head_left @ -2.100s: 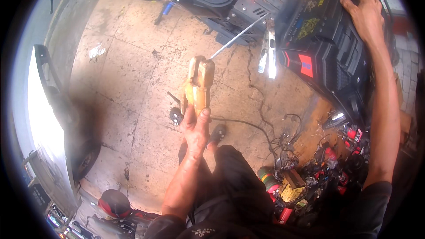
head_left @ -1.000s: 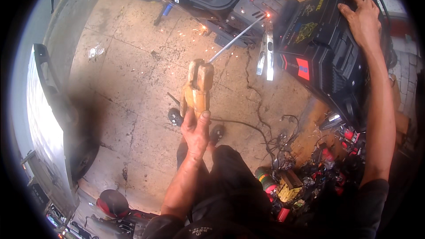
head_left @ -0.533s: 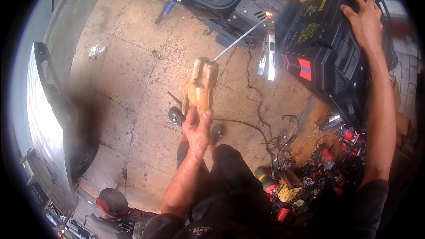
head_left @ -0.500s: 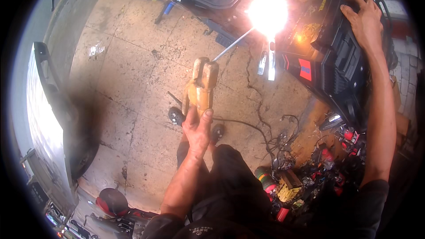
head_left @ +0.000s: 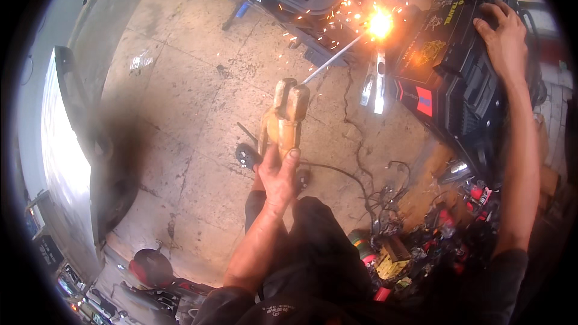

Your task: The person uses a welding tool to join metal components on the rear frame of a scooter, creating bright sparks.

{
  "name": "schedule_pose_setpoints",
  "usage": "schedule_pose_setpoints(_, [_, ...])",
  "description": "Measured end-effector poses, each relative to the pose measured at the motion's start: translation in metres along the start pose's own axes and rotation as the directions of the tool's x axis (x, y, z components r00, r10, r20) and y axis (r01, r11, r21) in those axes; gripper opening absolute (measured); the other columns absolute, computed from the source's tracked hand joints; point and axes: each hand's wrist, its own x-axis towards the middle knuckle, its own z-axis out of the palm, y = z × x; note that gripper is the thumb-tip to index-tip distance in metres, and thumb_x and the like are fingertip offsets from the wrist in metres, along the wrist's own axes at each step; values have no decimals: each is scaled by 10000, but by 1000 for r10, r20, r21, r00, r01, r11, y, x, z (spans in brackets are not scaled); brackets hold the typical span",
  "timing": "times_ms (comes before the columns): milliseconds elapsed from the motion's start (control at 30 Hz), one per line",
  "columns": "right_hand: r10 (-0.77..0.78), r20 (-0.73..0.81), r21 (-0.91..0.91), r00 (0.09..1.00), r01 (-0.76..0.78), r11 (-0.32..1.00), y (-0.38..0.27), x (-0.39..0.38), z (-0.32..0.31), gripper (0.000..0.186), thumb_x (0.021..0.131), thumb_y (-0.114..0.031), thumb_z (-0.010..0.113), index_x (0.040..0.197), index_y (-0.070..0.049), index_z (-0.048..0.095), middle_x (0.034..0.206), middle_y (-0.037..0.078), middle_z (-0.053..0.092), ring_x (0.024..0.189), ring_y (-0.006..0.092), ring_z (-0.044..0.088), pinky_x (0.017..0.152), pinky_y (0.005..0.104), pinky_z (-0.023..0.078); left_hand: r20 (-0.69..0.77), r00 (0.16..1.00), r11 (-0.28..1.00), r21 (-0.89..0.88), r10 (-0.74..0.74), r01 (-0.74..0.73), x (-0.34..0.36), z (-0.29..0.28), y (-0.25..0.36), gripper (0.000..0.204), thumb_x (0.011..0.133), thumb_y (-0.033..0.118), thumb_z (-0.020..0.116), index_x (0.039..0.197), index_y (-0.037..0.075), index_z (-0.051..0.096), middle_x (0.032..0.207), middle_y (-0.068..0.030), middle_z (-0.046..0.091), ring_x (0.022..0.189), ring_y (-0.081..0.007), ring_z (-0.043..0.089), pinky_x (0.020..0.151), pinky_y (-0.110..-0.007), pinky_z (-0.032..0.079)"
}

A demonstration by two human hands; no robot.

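Note:
My left hand (head_left: 278, 174) grips a yellow-brown electrode holder (head_left: 284, 115) that points up and away from me. A thin welding rod (head_left: 334, 57) runs from its jaws to a bright arc with flying sparks (head_left: 379, 23) on a dark metal part (head_left: 337, 6) at the top. My right hand (head_left: 504, 42) rests flat on top of a black welding machine (head_left: 457, 66) with red and yellow markings at the upper right.
A shiny metal clamp (head_left: 374, 81) lies on the concrete floor (head_left: 180, 108) below the arc. Cables and a heap of small red and yellow parts (head_left: 421, 235) lie at the lower right. A white vehicle panel (head_left: 60, 150) stands at the left.
The rod tip has struck an arc again and sparks now spray around it. Both hands stay where they were.

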Motion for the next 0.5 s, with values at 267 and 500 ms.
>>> schedule_pose_setpoints(267, [50,24,80,998,-52,995,-9,-1,-2,381,793,-323,666,1145,-178,665,1382,69,491,1319,336,367,1039,543,335,-46,993,984,-139,109,-115,4,0,-15,449,896,249,677,1234,-32,583,813,3,598,682,-72,508,597,-222,423])
schedule_pose_setpoints(500, [48,25,75,999,-49,996,-9,-1,-2,389,788,-331,669,1150,-189,665,1385,66,488,1315,338,371,1037,535,340,-1,999,984,-170,45,-44,3,0,-9,403,904,197,655,1224,-36,580,854,-6,608,721,-76,521,633,-224,432])
